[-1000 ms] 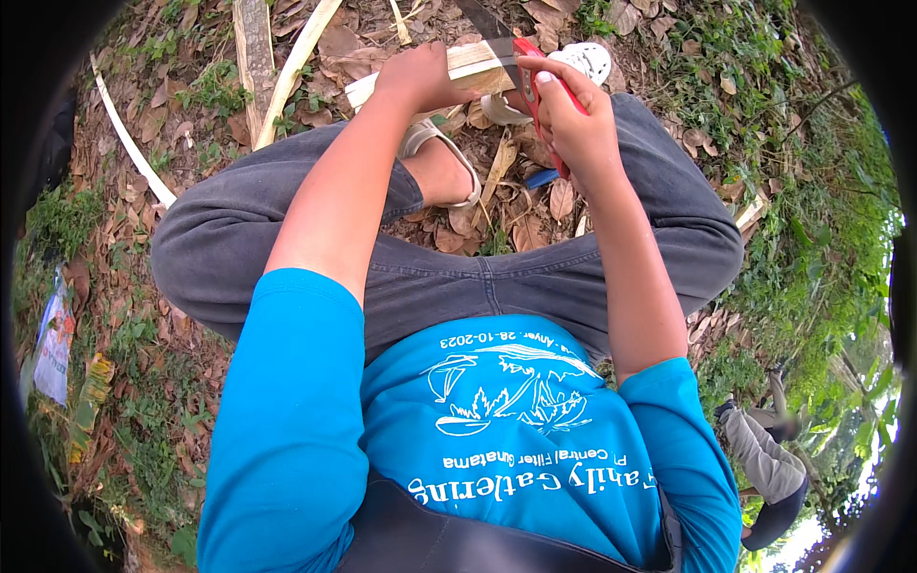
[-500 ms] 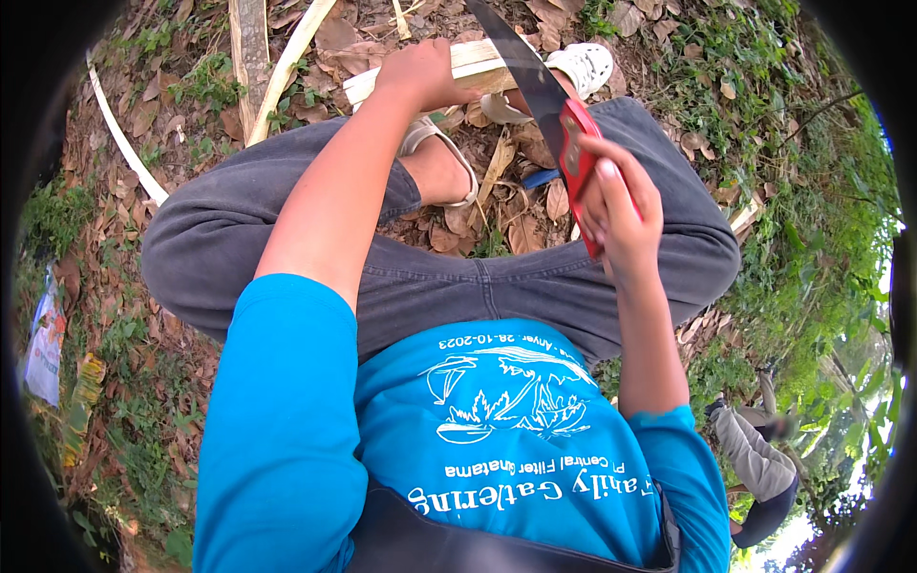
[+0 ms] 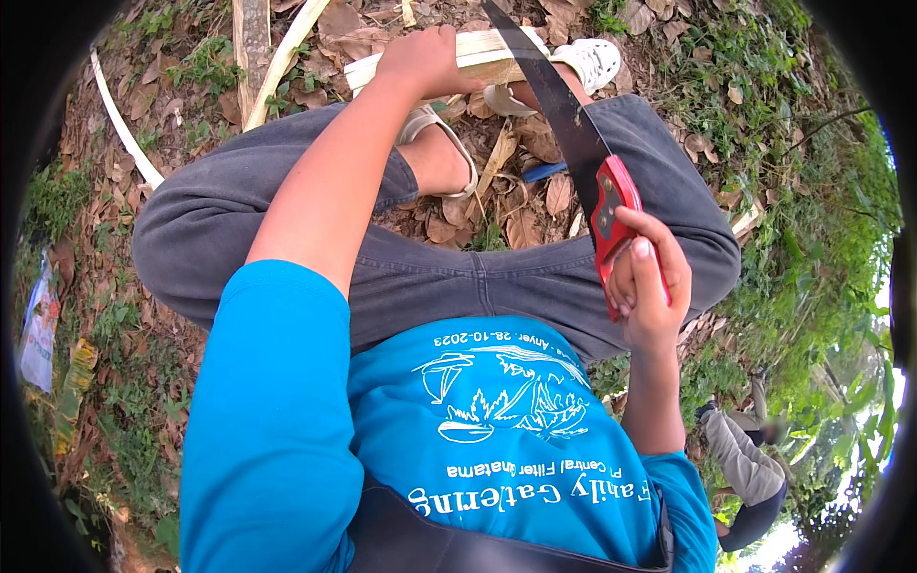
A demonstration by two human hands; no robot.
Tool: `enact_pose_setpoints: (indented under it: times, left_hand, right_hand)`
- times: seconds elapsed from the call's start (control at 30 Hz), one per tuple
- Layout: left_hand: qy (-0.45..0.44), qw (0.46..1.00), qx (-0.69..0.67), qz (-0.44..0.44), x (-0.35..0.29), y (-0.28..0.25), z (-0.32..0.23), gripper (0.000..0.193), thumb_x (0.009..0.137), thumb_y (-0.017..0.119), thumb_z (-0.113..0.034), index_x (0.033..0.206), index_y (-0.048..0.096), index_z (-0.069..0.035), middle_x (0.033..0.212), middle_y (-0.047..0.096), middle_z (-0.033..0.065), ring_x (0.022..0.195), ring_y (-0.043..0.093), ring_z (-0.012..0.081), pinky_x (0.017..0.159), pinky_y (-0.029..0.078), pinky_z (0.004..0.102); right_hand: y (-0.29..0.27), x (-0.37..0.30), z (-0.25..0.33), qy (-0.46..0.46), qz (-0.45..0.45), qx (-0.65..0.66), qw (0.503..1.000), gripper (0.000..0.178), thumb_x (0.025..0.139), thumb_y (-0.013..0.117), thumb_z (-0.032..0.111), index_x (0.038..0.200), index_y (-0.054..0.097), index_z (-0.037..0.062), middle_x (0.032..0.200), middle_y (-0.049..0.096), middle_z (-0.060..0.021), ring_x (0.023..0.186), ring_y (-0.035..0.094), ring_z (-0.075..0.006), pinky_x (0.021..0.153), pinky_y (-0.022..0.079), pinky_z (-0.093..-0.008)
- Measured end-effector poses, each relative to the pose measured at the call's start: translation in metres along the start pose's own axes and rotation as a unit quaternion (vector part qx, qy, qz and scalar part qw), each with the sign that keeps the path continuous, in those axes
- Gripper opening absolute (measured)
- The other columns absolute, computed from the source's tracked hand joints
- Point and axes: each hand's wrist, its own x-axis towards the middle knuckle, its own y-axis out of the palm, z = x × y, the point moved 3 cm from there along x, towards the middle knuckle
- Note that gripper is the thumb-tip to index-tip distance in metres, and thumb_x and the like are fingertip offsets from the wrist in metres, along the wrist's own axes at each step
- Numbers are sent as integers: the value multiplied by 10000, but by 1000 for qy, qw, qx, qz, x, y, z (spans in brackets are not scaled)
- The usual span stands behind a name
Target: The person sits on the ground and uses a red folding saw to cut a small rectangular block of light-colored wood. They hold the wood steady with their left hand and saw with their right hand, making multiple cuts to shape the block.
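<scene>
My right hand (image 3: 651,282) is closed round the red handle of a hand saw (image 3: 571,124), its index finger stretched along the grip. The dark blade slants up and to the left, and its upper part crosses the right portion of a pale split piece of wood (image 3: 487,55). Closed over the left portion of that wood is my left hand (image 3: 425,65), pressing it down above my feet. Whether the teeth bite into the wood I cannot tell. My shoes (image 3: 585,67) stand close to the wood, one at its right end and one just below it.
Several long wood strips (image 3: 287,62) lie at the upper left among dry leaves. Between my knees are a small blue object (image 3: 544,172) and a wood splinter (image 3: 497,158). A plastic bag (image 3: 40,329) lies far left. Another person (image 3: 750,463) bends over at the lower right.
My right hand has drawn the saw back toward my body and slightly right, so more of the blade shows below the wood. My left hand stays on the wood.
</scene>
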Motion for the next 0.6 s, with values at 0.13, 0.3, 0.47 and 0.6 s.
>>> enact_pose_setpoints:
  times: [0.13,0.3,0.47,0.6]
  left_hand:
    - [5,1000,0,-17,-3,-4,-6,929,766,761,-711,1338,558,-7,1305,672,183,1202,671,338,980,574,481]
    - [17,1000,-3,-9,0,-8,-10,934,760,766,-706,1349,557,-12,1323,665,188,1215,665,343,994,568,479]
    - [-3,1000,-13,4,-5,-2,-2,932,756,771,-709,1345,572,-15,1312,671,188,1207,672,344,996,569,476]
    - [-7,1000,-9,5,-6,-6,-6,933,749,789,-704,1343,585,-14,1311,674,183,1196,680,340,994,572,456]
  right_hand:
    - [27,88,-31,-26,-13,14,999,258,1074,550,160,1228,710,27,676,509,74,547,417,1,489,329,-203]
    - [48,166,-45,-60,-29,-4,998,236,1051,575,138,1168,741,19,805,581,41,668,515,-32,588,416,-218]
    - [32,50,-30,-38,-28,-66,997,259,1069,557,135,1255,698,22,813,606,55,612,437,17,536,323,-171]
    - [3,-10,-23,-17,-19,-2,1000,294,1078,552,164,1276,670,-17,684,532,71,543,398,25,491,295,-180]
